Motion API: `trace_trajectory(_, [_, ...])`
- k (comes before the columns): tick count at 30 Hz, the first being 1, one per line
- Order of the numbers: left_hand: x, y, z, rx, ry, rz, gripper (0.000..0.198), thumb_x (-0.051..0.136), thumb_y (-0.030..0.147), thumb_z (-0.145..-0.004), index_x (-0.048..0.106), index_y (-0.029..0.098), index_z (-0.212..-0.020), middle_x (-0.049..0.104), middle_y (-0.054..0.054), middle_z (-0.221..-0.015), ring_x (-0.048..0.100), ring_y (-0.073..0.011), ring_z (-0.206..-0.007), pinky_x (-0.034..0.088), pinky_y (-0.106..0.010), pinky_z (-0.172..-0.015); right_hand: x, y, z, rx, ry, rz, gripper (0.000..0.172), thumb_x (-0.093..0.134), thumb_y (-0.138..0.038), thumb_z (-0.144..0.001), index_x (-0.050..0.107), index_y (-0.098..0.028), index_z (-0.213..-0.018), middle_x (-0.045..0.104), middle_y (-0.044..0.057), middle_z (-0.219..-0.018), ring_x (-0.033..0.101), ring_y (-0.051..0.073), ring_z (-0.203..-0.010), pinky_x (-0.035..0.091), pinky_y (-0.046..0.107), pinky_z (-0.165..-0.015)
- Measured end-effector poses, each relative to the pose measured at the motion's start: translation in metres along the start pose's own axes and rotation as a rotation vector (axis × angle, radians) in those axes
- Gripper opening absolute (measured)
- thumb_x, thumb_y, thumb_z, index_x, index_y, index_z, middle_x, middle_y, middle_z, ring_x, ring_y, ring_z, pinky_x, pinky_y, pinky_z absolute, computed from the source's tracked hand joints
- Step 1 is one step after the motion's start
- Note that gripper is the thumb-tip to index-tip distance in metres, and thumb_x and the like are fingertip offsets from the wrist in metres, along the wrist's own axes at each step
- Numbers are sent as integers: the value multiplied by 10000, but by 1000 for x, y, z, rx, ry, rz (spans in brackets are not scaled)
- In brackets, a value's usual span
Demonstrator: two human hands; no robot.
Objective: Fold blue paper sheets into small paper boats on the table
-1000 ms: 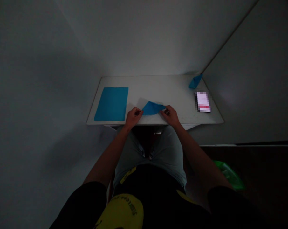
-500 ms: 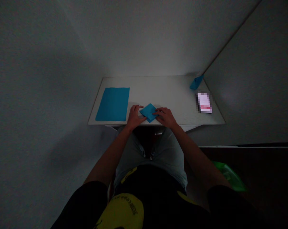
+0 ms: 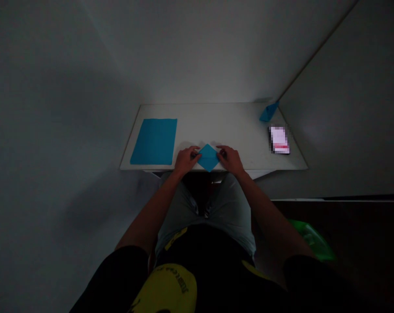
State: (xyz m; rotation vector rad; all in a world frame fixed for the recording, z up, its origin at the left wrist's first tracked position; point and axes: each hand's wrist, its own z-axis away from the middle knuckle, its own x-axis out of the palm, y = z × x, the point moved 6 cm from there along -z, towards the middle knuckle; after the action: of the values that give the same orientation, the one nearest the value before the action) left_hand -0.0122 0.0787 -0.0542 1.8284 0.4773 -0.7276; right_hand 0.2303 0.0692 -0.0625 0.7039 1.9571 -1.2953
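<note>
A folded piece of blue paper (image 3: 208, 157) lies diamond-shaped near the table's front edge. My left hand (image 3: 186, 160) presses its left corner with the fingertips, and my right hand (image 3: 230, 160) holds its right corner. Its inner folds are too dim to make out. To the left, a flat blue paper sheet (image 3: 154, 141) rests on the white table (image 3: 216, 124), apart from both hands. A small folded blue paper shape (image 3: 268, 112) sits in the far right corner.
A phone (image 3: 278, 140) with a pixelated screen lies near the table's right edge. Pale walls rise behind and to the right of the table. My knees are below its front edge. A green object (image 3: 311, 240) lies on the dark floor at lower right.
The blue paper has gone from a long, loose shape to a compact diamond. My hands have shifted to its left and right corners.
</note>
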Motion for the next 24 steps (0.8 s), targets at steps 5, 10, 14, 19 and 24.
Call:
trace_trajectory(5, [3,12,1,106,-24,-128,449,653,316,-1030,678,279,-1477,701,-112,-1410,675,-298,-1195,500,-467,-1052,1,-13,1,-110,-11,139,401,534,-296,-1081,708,-302,-1442,706,124,-1411,649,340,-1194,509,505,-962])
trace_trajectory(10, [13,24,11,256,-180,-213,418,594,345,-1069,688,320,-1476,662,-72,-1547,568,-337,-1420,412,-545,-1187,5,-21,11,-233,-126,194,434,527,-371,-1105,655,-333,-1518,668,65,-1549,598,350,-1328,456,544,-1037])
trace_trajectory(14, [14,27,28,362,-321,-270,813,784,563,-932,517,272,-1642,499,-102,-1708,419,-359,-1590,292,-549,-1316,1,-23,26,-315,-212,220,763,666,-648,-1002,520,-267,-1647,571,117,-1649,524,387,-1449,393,549,-1127])
trace_trajectory(19, [10,23,44,353,-324,-219,457,637,313,-1044,666,284,-1500,628,-70,-1599,515,-275,-1537,351,-519,-1301,-6,-19,44,-309,-271,176,575,661,-503,-1034,622,-284,-1565,618,96,-1608,565,360,-1398,394,522,-1101])
trace_trajectory(24, [0,26,29,142,-133,118,303,608,371,-1069,791,210,-1248,816,-99,-1208,746,-265,-1144,579,-423,-1016,-17,-18,32,-130,-129,-184,322,583,-460,-1084,796,-280,-1246,821,80,-1178,722,296,-1083,491,470,-988])
